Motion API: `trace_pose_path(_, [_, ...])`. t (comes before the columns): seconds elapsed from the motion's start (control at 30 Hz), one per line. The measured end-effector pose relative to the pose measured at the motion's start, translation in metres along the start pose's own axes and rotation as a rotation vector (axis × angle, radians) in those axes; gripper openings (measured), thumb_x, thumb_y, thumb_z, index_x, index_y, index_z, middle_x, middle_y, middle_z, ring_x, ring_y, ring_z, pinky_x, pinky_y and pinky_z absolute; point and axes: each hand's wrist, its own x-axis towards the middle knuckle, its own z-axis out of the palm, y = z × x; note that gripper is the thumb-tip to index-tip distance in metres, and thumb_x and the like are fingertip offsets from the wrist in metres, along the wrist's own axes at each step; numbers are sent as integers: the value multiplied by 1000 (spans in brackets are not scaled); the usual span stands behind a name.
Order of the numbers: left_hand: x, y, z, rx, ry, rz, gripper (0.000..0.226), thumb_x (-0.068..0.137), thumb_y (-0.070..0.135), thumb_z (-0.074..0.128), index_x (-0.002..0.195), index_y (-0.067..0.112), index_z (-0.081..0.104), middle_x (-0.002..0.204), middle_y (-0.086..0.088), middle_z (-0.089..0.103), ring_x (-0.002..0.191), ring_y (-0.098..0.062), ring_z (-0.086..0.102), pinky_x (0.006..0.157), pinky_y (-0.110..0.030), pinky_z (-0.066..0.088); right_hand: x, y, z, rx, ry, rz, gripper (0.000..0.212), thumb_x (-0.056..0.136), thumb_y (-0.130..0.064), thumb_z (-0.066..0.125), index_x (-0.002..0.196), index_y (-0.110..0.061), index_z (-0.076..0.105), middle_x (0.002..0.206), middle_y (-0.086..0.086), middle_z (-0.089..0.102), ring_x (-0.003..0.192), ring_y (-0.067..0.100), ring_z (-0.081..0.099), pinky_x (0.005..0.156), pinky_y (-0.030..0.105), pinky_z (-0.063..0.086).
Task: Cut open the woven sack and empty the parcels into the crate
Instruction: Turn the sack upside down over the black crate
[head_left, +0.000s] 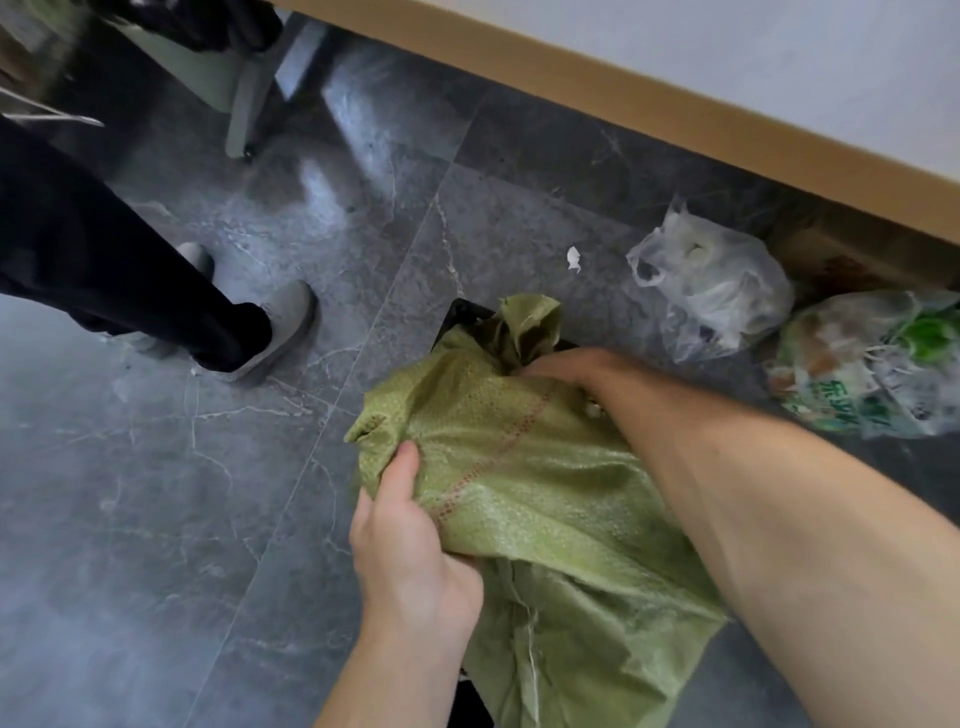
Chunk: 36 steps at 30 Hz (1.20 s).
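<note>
A green woven sack with a thin red stripe lies bunched over a dark crate, of which only a black corner shows at the sack's far side. My left hand grips a fold of the sack at its near left edge. My right hand reaches across and clutches the sack's gathered top end. A small pale bit shows beside my right wrist; I cannot tell if it is a parcel. No cutting tool is in sight.
Grey tiled floor all around. Another person's dark-trousered legs and grey shoes stand at the left. A chair base is behind them. Two plastic bags lie at the right under a wooden counter edge. A paper scrap lies on the floor.
</note>
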Motion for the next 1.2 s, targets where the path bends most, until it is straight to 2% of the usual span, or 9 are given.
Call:
trace_pose_path(0.13, [17,-1,9,-40,31,29,36,90,23,66,126,21,64,115,-7,73,100,-31,72,86,-58,55,-10,22,2,156,277,-122,60,96,-60,45,148,-30,44,158,15,26,143,35,31,118,43,22])
trace_pose_path(0.37, [51,-13,2,-67,123,-10,32,96,19,59,128,19,62,117,-8,70,99,-26,70,80,-46,60,-23,46,15,456,589,-122,39,99,-49,42,131,-33,58,140,11,53,127,32,50,91,30,32])
trace_pose_path(0.67, [79,1,-5,-7,200,-23,36,100,22,53,136,18,54,126,-8,64,94,-22,65,67,-37,57,-53,92,95,676,789,256,48,98,-31,47,145,-21,44,148,18,35,133,43,39,113,45,31])
trace_pose_path(0.8, [86,10,-15,197,162,4,25,98,22,57,122,17,56,110,-8,65,89,-25,64,73,-44,56,-67,117,172,980,671,496,48,100,-29,41,147,-23,40,147,21,39,131,43,44,105,45,36])
trace_pose_path(0.93, [94,15,-34,471,122,52,27,94,32,62,118,22,54,107,-4,64,92,-22,64,81,-41,55,-73,131,252,1332,541,587,24,94,-20,45,115,-31,53,121,17,64,96,34,61,93,52,51])
trace_pose_path(1.0, [95,17,-40,558,135,98,26,91,34,65,111,21,55,98,0,64,83,-17,63,72,-32,53,-71,132,283,1385,393,574,43,92,-11,42,131,-29,45,109,12,63,92,30,60,91,55,52])
trace_pose_path(1.1, [100,19,-46,736,141,217,55,70,49,71,113,16,63,118,-7,66,103,-28,66,90,-42,54,-65,125,301,1441,296,546,67,90,-10,49,149,-35,27,124,9,60,111,35,59,95,51,52])
trace_pose_path(1.17, [101,21,-50,952,116,401,76,65,51,68,128,10,60,140,-4,54,124,-26,55,106,-42,43,-55,124,298,1549,348,553,56,94,-12,52,145,-27,35,131,11,57,114,34,58,90,48,54])
trace_pose_path(1.2, [98,22,-48,1057,77,489,70,70,44,68,129,8,60,144,2,50,127,-22,51,107,-34,39,-54,123,291,1572,379,576,44,96,-14,52,138,-22,42,128,12,58,111,34,58,85,46,55])
